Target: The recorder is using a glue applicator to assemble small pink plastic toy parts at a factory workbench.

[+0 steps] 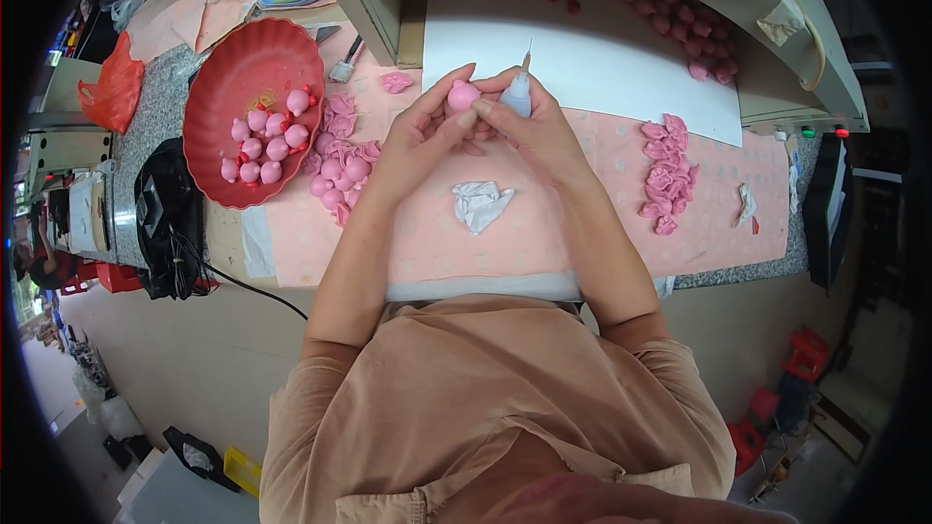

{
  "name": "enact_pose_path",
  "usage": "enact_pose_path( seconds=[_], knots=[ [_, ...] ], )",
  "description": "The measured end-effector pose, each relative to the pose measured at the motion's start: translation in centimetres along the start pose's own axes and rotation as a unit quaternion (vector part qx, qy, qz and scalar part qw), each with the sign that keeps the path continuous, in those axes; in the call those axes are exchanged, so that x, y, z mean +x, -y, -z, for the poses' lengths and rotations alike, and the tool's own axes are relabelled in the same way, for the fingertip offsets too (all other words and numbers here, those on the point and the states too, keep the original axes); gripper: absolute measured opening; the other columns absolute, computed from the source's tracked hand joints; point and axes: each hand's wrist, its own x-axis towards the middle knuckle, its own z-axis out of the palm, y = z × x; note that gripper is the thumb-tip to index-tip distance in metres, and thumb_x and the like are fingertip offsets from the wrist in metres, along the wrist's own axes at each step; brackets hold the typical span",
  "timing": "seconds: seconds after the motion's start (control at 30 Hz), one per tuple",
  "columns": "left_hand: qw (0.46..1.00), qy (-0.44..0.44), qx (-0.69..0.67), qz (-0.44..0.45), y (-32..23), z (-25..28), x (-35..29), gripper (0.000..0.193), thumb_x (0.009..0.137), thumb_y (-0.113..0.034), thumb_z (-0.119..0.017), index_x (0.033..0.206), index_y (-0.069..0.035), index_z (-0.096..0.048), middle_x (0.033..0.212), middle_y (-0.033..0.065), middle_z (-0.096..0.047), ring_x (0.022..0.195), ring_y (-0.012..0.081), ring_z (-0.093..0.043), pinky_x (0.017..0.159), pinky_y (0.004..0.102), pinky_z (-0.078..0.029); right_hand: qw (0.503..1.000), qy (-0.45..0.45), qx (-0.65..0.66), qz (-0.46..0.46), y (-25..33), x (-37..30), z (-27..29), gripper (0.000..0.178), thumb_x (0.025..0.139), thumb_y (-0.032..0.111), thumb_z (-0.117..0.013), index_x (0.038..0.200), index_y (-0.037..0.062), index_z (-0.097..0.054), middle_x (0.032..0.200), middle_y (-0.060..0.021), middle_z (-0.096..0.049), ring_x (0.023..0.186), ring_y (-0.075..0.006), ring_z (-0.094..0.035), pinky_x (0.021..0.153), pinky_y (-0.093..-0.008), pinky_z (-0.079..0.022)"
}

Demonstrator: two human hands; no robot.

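Observation:
Over the middle of the table, my left hand (423,136) is closed on a small round pink ball-shaped piece (462,94) with a little knob on top. My right hand (537,139) grips a small translucent squeeze bottle (517,97), its thin needle tip pointing up and away from me. The right thumb and fingertips also meet the lower side of the pink piece. Below both hands lies a crumpled white tissue (481,206). Left of my left hand, pink balls and petal-like pink pieces (335,167) are heaped together. A single pink piece (396,82) rests just beyond them.
A red scalloped bowl (218,68) at left holds several pink balls with red parts. Pink curled pieces (667,175) form a row at right. Under the grey box-like hood (825,87), red pieces and pink balls sit on white paper (602,68). A brush (345,63) lies near the bowl.

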Motion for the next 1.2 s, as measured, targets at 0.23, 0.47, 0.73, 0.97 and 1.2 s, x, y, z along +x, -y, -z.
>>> enact_pose_path(
  seconds=[0.23, 0.47, 0.73, 0.97, 1.2],
  knots=[
    [0.988, -0.04, 0.129, -0.078, 0.7, 0.2, 0.1, 0.059, 0.081, -0.005, -0.072, 0.135, -0.008, -0.049, 0.11, 0.009, -0.061, 0.096, 0.0145, -0.063, 0.083, 0.0279, -0.054, 0.999, 0.001, 0.032, 0.004, 0.0, 0.0, -0.3, 0.023, 0.089, 0.016, -0.067, 0.105, 0.0013, -0.058, 0.093, -0.0084, -0.067, 0.081, -0.0132, -0.065, 0.075, -0.0286, -0.055],
    [0.878, -0.077, 0.4, -0.251, 0.0, 0.5, 0.3, 0.057, 0.076, -0.005, -0.074, 0.129, -0.008, -0.055, 0.117, 0.0119, -0.059, 0.107, 0.0193, -0.059, 0.084, 0.0306, -0.053, 0.998, -0.006, -0.053, 0.016, 1.0, -0.6, -0.5, 0.024, 0.092, 0.019, -0.063, 0.108, 0.0012, -0.059, 0.093, -0.0076, -0.066, 0.078, -0.0121, -0.064, 0.072, -0.0271, -0.054],
    [0.968, -0.031, 0.232, -0.086, 1.8, 0.2, 0.1, 0.052, 0.083, 0.001, -0.067, 0.131, -0.004, -0.051, 0.126, 0.0098, -0.055, 0.113, 0.0172, -0.055, 0.094, 0.029, -0.051, 0.964, -0.096, -0.243, -0.045, 3.0, -4.6, 1.2, 0.03, 0.094, 0.017, -0.059, 0.119, 0.0025, -0.053, 0.091, -0.0051, -0.064, 0.083, -0.0091, -0.06, 0.071, -0.0232, -0.048],
    [0.976, -0.028, 0.212, -0.045, 2.3, -0.9, 0.6, 0.047, 0.085, 0.0, -0.065, 0.13, -0.002, -0.051, 0.125, 0.0096, -0.056, 0.112, 0.0145, -0.055, 0.093, 0.0276, -0.051, 0.962, -0.126, -0.223, 0.097, -1.6, -5.3, 3.4, 0.038, 0.085, 0.016, -0.07, 0.117, 0.0032, -0.052, 0.093, -0.0067, -0.064, 0.083, -0.0135, -0.06, 0.073, -0.0256, -0.048],
    [0.957, -0.065, 0.279, -0.046, 2.7, -1.3, 0.6, 0.045, 0.086, -0.003, -0.067, 0.128, -0.002, -0.052, 0.114, 0.0086, -0.062, 0.101, 0.0126, -0.06, 0.09, 0.0268, -0.051, 0.968, -0.167, -0.176, 0.067, -1.9, -5.6, 3.6, 0.032, 0.088, 0.017, -0.067, 0.111, 0.0005, -0.053, 0.092, -0.0077, -0.062, 0.078, -0.0114, -0.058, 0.07, -0.0261, -0.048]
  ],
)
